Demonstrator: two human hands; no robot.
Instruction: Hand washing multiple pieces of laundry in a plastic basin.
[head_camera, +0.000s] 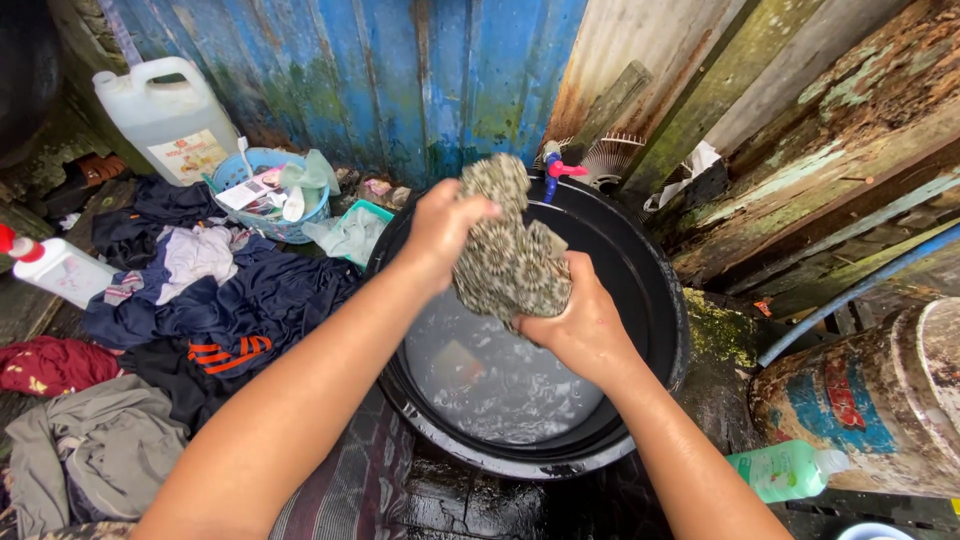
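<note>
Both my hands grip a wet patterned cloth (508, 258), beige with dark floral rings, bunched up above a black round tub (655, 300). My left hand (440, 225) clutches its upper left part. My right hand (580, 325) squeezes its lower right part. The tub holds soapy, cloudy water (500, 385) with a pale bar-like object under the surface.
A pile of dark and grey clothes (215, 295) lies left of the tub. Behind it stand a white jerrycan (170, 115) and a small blue basket (265, 195) of items. A green bottle (785, 470) lies at lower right beside a worn barrel (880, 400). Blue corrugated wall behind.
</note>
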